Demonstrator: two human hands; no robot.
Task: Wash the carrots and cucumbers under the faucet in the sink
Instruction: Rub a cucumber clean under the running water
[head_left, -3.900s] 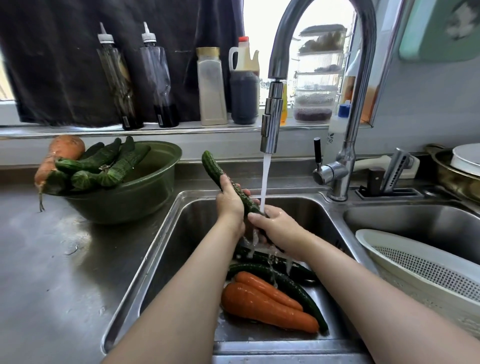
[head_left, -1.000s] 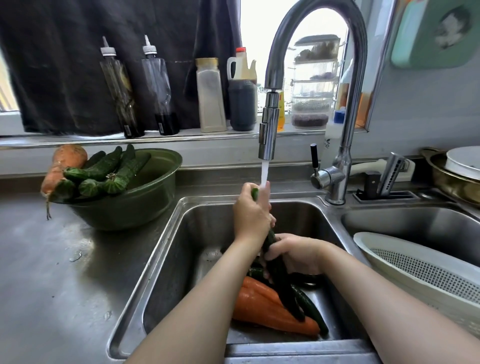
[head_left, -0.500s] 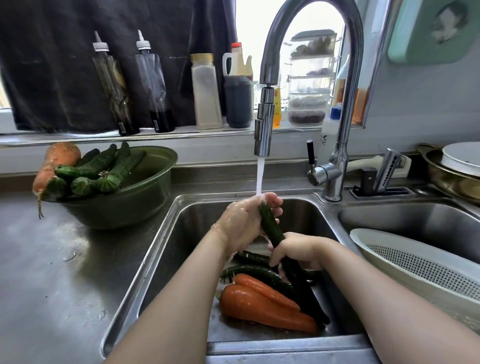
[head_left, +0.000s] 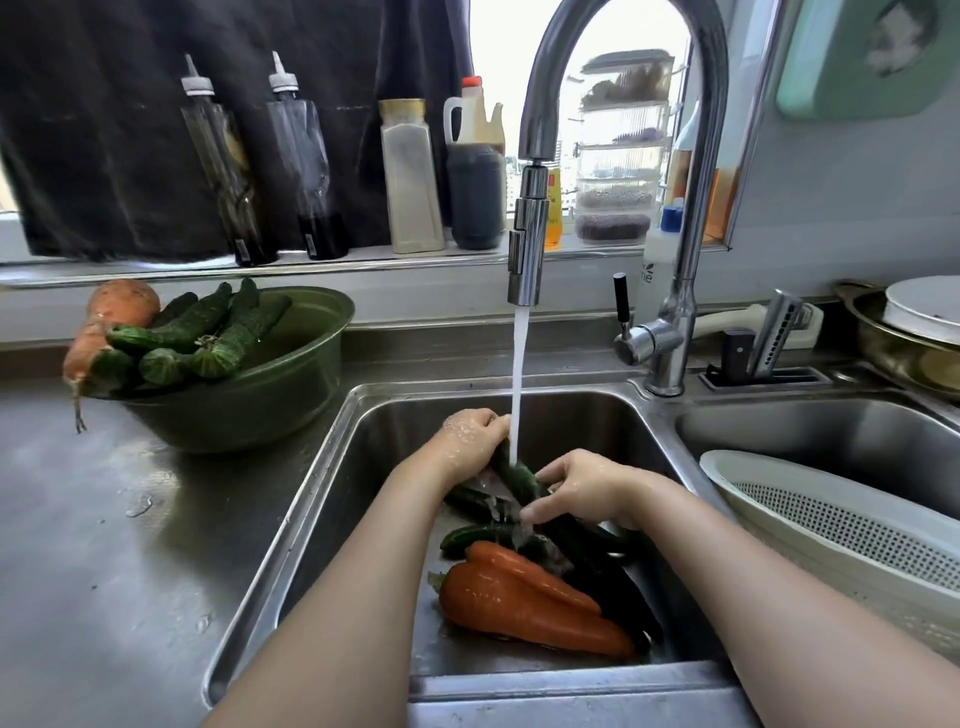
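Water runs from the faucet (head_left: 527, 244) onto a dark green cucumber (head_left: 519, 475) held low in the left sink basin (head_left: 332, 499). My left hand (head_left: 470, 439) grips its upper end. My right hand (head_left: 582, 488) curls round its middle, just right of the stream. Under my hands lie two orange carrots (head_left: 519, 605) and more cucumbers (head_left: 480, 535) on the sink floor. A green bowl (head_left: 260, 395) on the counter at the left holds several cucumbers (head_left: 208, 332) and carrots (head_left: 122, 304).
A white colander (head_left: 841, 525) leans in the right basin. Bottles (head_left: 410, 176) and jars line the window sill behind the faucet. A metal pan with a white plate (head_left: 924, 322) sits at the far right. The steel counter (head_left: 104, 545) at the left is wet.
Both hands have lowered the cucumber deeper into the basin, so it lies flatter under the stream. The right hand has slid up toward the left one.
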